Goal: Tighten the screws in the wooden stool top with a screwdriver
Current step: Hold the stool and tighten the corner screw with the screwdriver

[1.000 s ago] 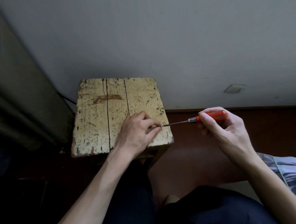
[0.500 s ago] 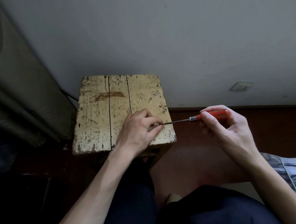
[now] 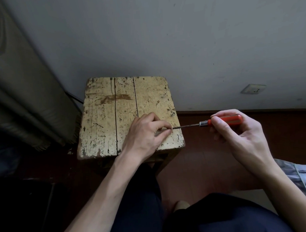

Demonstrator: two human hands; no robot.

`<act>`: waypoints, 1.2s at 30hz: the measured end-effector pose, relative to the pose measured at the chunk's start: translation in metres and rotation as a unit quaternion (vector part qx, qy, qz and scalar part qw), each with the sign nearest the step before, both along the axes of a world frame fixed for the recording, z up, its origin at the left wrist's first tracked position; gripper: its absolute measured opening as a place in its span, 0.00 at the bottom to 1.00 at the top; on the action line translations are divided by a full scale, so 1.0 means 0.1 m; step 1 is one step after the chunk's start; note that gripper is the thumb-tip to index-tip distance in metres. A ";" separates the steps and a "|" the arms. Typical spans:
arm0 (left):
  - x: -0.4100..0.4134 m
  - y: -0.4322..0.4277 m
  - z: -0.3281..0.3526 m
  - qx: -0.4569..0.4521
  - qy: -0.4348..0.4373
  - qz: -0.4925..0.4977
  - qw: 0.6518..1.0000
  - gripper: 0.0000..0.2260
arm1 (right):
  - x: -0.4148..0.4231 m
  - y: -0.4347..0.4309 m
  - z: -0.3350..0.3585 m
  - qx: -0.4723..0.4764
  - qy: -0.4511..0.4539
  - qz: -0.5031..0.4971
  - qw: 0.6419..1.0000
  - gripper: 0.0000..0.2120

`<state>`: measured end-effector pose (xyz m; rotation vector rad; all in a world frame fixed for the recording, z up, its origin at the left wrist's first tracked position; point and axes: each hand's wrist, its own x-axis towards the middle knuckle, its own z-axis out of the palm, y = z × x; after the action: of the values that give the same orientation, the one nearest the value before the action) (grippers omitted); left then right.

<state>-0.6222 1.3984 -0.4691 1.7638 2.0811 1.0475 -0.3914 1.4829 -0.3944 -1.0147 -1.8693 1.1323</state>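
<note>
A worn, cream-painted wooden stool top (image 3: 104,121) stands against the wall. My right hand (image 3: 239,135) grips the orange handle of a screwdriver (image 3: 225,121), whose thin shaft lies almost level and points left. Its tip meets the fingertips of my left hand (image 3: 146,135), which rests on the stool's near right part and pinches something small at the tip; what it pinches is hidden. A screw head (image 3: 172,113) sits in the wood near the right edge, and another screw (image 3: 164,95) lies farther back.
A grey wall rises behind the stool, with a white socket (image 3: 253,89) low on the right. A dark green curtain (image 3: 25,96) hangs on the left. Brown floor (image 3: 202,159) shows right of the stool. My dark trouser legs fill the bottom.
The view has shifted slightly, so the stool sits a little higher and farther right in the frame. Both hands keep the same pose, with the screwdriver tip at my left fingertips.
</note>
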 end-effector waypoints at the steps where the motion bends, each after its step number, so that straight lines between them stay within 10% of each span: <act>1: 0.00 0.00 0.00 0.000 0.000 0.001 1.000 0.07 | -0.01 0.00 0.00 0.003 -0.002 0.001 1.000 0.08; 24: 0.01 0.00 0.05 -0.006 0.001 0.004 1.000 0.09 | -0.35 0.03 0.65 0.240 -0.173 0.160 0.942 0.17; 36: 0.00 0.00 0.04 0.013 -0.002 0.000 1.000 0.08 | -0.45 -0.11 0.54 0.277 -0.137 0.029 0.951 0.11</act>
<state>-0.6222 1.3987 -0.4648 1.7722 2.0752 1.0824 -0.4367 1.4720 -0.3408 -0.8180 -2.2689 0.4502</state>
